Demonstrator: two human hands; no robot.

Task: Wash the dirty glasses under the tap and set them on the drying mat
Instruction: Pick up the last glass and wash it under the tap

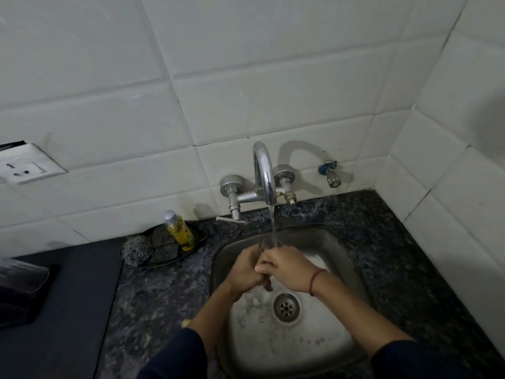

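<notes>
A clear glass point(270, 242) stands upright over the steel sink point(338, 258), its rim just showing above my fingers. Water runs from the chrome tap point(264, 170) straight into it. My left hand point(247, 272) grips the glass from the left. My right hand point(287, 266), with a red thread at the wrist, wraps round it from the right, fingers overlapping the left hand. Most of the glass is hidden behind both hands. A dark drying mat point(68, 296) lies on the counter to the left of the sink.
A yellow soap bottle point(180, 231) stands on a black dish with a steel scrubber point(136, 248) left of the tap. The sink drain point(287, 307) lies below my hands. A crumpled clear plastic thing point(19, 277) sits at the mat's left edge. Tiled walls close the right corner.
</notes>
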